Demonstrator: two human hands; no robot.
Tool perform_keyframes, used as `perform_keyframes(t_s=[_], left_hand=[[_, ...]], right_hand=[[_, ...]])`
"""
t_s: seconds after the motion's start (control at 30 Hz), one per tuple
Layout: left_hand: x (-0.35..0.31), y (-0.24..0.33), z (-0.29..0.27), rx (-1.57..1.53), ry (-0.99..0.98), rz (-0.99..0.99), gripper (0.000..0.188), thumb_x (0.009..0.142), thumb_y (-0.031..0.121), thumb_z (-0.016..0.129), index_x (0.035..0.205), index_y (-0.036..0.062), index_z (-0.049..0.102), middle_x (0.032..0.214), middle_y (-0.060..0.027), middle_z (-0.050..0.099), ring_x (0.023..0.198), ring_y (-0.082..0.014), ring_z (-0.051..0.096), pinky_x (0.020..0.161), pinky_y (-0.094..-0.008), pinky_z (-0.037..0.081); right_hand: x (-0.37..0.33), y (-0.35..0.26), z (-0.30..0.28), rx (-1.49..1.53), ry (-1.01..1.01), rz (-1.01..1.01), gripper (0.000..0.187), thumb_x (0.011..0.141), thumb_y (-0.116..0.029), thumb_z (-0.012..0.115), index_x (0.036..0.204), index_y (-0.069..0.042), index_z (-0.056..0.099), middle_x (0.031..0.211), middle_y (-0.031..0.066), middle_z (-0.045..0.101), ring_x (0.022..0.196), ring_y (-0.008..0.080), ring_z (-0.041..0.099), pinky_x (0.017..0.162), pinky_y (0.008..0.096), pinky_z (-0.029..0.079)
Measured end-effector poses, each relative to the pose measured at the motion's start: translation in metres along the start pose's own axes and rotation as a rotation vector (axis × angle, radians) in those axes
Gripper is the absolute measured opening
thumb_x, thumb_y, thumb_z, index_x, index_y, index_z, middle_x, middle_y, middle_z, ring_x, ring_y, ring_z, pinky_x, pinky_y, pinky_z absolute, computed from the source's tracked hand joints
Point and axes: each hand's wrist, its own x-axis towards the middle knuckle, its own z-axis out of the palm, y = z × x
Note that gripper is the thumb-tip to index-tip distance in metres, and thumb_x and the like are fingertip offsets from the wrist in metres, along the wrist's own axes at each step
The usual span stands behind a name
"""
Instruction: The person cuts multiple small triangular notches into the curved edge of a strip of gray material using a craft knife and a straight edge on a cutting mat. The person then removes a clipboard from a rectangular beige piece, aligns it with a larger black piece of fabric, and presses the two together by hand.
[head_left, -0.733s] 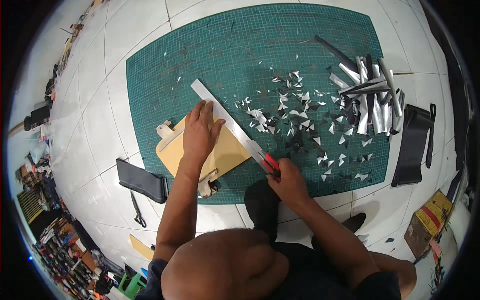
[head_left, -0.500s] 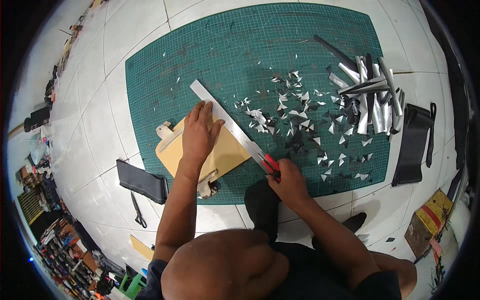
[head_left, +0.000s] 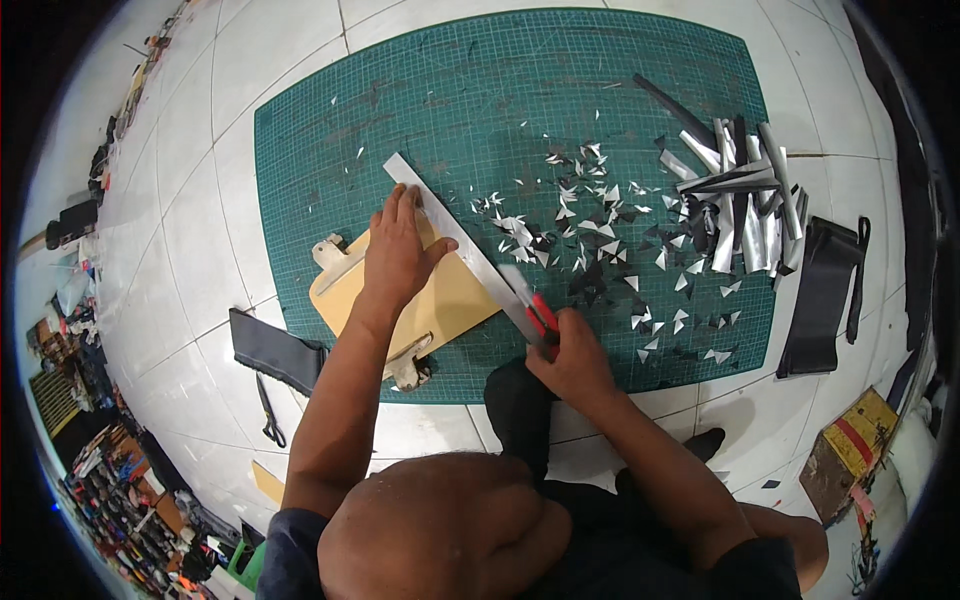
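My left hand (head_left: pixel 398 250) lies with outstretched fingers on a metal ruler (head_left: pixel 482 272) and a tan board (head_left: pixel 455 295). The ruler runs diagonally along the board's upper right edge. Two worn clips grip this board, an upper clip (head_left: pixel 328 253) and a lower clip (head_left: pixel 408 370). In my right hand (head_left: pixel 572 358) is a red utility knife (head_left: pixel 543 312), beside the ruler's near end. Its front end points up and left, over the ruler's right edge. Whether the blade touches the material is too blurred to tell.
Everything lies on a green cutting mat (head_left: pixel 440 100) on white floor tiles. Small black and silver scraps (head_left: pixel 590 225) spread right of the ruler. Rolled silver-black strips (head_left: pixel 745 200) pile at the mat's right. Black folded pieces, scissors (head_left: pixel 268 415) and a yellow box (head_left: pixel 855 440) are around it.
The knife's front end has swung up and away from the ruler's edge, and my right hand has shifted slightly left. My left fingers have slid a little farther up along the ruler.
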Motion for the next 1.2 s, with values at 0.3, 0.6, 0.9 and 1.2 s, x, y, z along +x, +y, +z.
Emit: perform_keyframes(t_s=[0.3,0.6,0.9,1.2], left_hand=[[0.005,0.004,-0.004,0.069,-0.082,-0.03,0.094,0.073,0.032,0.082,0.143,-0.0064,0.032,0.142,-0.0221,0.039,0.124,-0.0423,0.042,0.106,-0.0453,0.039],[0.008,-0.002,-0.003,0.135,-0.112,0.014,0.096,0.074,0.034,0.081,0.142,-0.0104,0.029,0.144,-0.0249,0.036,0.125,-0.0424,0.042,0.105,-0.043,0.041],[0.01,0.005,-0.005,0.09,-0.102,0.017,0.096,0.073,0.033,0.082,0.143,-0.0092,0.03,0.143,-0.0236,0.037,0.124,-0.0425,0.042,0.104,-0.0431,0.042],[0.011,0.007,-0.005,0.144,-0.14,-0.039,0.097,0.074,0.035,0.082,0.143,-0.0086,0.029,0.143,-0.0229,0.037,0.124,-0.0423,0.042,0.104,-0.0435,0.042]], right_hand=[[0.078,-0.054,-0.002,-0.192,-0.205,0.012,0.027,0.09,-0.014,0.051,0.112,-0.001,0.04,0.086,0.026,0.066,0.082,0.0467,0.065,0.073,0.0562,0.05],[0.129,-0.095,0.018,-0.376,-0.142,-0.105,0.021,0.09,-0.013,0.052,0.105,0.001,0.047,0.084,0.0223,0.069,0.08,0.0359,0.071,0.068,0.0438,0.058],[0.118,-0.08,0.01,-0.272,-0.219,-0.078,0.02,0.092,-0.012,0.046,0.108,0.0,0.044,0.087,0.0247,0.067,0.086,0.0428,0.067,0.075,0.0521,0.053],[0.068,-0.055,-0.004,-0.414,-0.28,0.004,0.021,0.093,-0.014,0.046,0.109,-0.002,0.043,0.087,0.0228,0.066,0.078,0.0414,0.068,0.066,0.0518,0.054]])
